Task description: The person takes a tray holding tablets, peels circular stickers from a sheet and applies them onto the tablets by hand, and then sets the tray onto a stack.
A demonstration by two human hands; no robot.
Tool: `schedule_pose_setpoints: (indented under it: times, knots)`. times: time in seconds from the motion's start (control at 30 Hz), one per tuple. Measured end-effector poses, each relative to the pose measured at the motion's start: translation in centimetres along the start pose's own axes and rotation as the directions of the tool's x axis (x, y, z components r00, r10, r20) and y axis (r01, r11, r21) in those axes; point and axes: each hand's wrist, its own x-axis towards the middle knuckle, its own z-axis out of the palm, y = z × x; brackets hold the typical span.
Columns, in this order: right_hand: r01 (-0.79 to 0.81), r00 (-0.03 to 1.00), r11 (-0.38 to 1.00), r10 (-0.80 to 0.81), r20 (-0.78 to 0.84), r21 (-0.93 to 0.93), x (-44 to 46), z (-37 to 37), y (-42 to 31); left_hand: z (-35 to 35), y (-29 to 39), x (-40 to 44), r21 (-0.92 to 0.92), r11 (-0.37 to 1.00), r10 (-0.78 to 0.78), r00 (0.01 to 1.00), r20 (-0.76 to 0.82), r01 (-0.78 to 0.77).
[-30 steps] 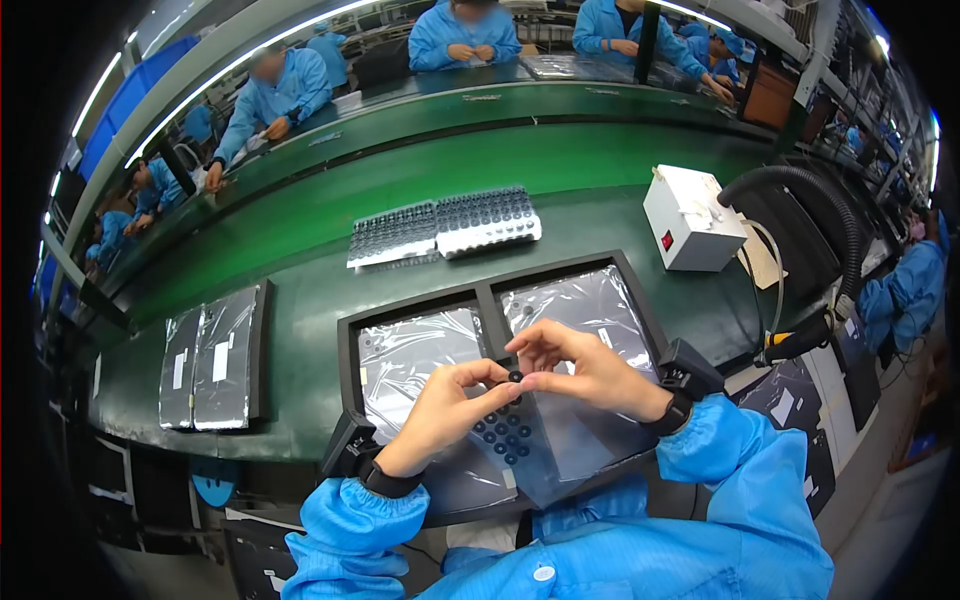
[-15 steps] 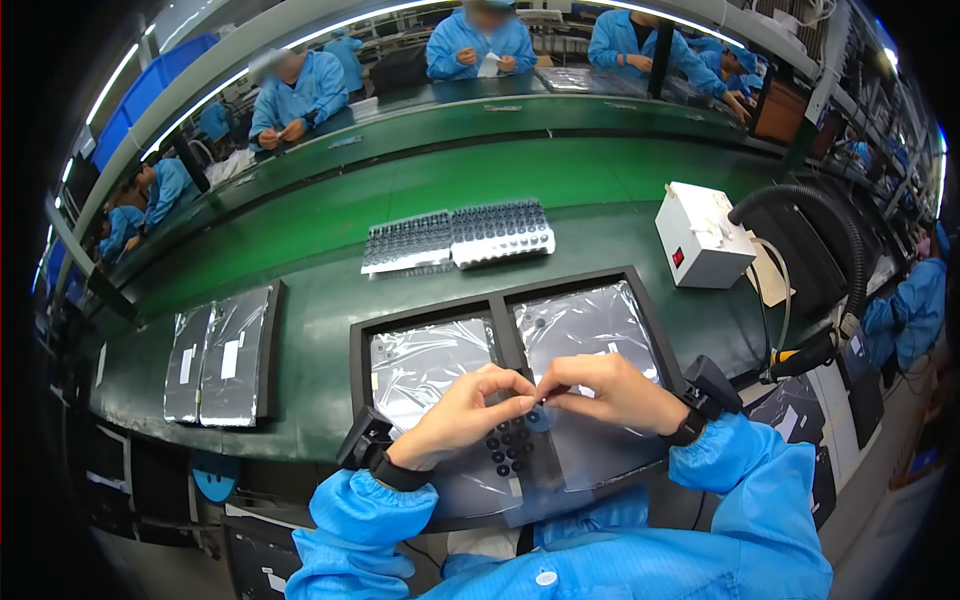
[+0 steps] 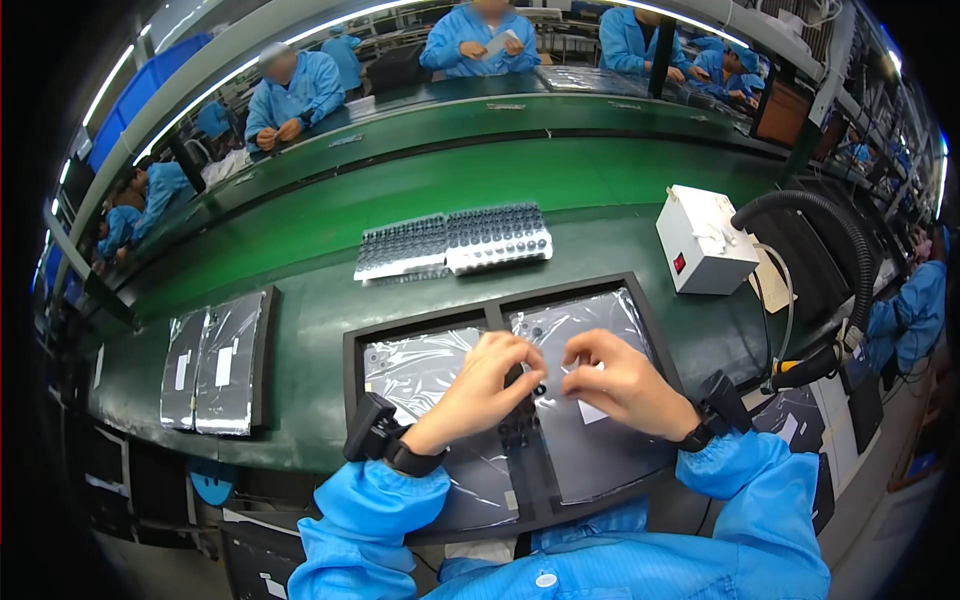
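A black foam tray (image 3: pixel 352 385) with two compartments lies in front of me, each holding a flat dark panel (image 3: pixel 425 375) in clear film. My left hand (image 3: pixel 490 378) is over the tray's middle, fingers curled and pinching a clear strip of black round pads (image 3: pixel 518 432), partly hidden below the hand. One black ring (image 3: pixel 540 390) shows at its fingertips. To its right, my right hand (image 3: pixel 622 385) hovers over the right panel (image 3: pixel 590 450). Its thumb and index finger are curled but apart, with nothing visible between them.
Sheets of black round pads (image 3: pixel 498 238) lie behind the tray. A white box (image 3: pixel 705 240) with a red switch and black hose (image 3: pixel 855 250) stands at right. Another tray with wrapped panels (image 3: pixel 228 360) is at left. Co-workers in blue sit beyond the green bench (image 3: pixel 310 250).
My hands have separated from a shared pinch, the right moving rightward and the left slightly up. The clear strip beneath them has swung and shows less of its pads.
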Motion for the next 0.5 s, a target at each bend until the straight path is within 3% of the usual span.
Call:
schedule_pose_setpoints:
  times: [0.07, 0.1, 0.13, 0.2, 0.33, 0.5]
  knots:
    - [-0.077, 0.997, 0.997, 0.077, -0.006, 0.02, -0.3, -0.3, 0.6, 1.6, -2.1, 0.7, 0.552, 0.833, 0.249, 0.915, -0.316, -0.036]
    - [-0.102, 0.991, 0.995, 0.103, -0.084, 0.017, -0.1, -0.5, 0.9, 2.0, -2.4, 1.1, 0.608, 0.794, 0.228, 0.914, -0.334, 0.024]
    - [-0.128, 0.978, 0.992, 0.129, -0.161, 0.015, -0.1, -0.6, 1.0, 2.1, -2.6, 1.3, 0.608, 0.794, 0.229, 0.915, -0.333, 0.023]
    - [-0.17, 0.968, 0.985, 0.175, -0.18, 0.045, -0.3, -0.6, 1.3, 2.3, -2.7, 2.1, 0.746, 0.653, 0.24, 0.898, -0.368, 0.131]
    - [-0.19, 0.956, 0.976, 0.208, -0.206, 0.105, -0.8, -0.4, 1.4, 2.2, -1.7, 2.8, 0.793, 0.579, 0.168, 0.925, -0.342, 0.188]
    - [-0.204, 0.958, 0.974, 0.22, -0.183, 0.101, -1.0, -0.6, 1.4, 2.5, -2.8, 3.3, 0.764, 0.628, 0.164, 0.936, -0.312, 0.145]
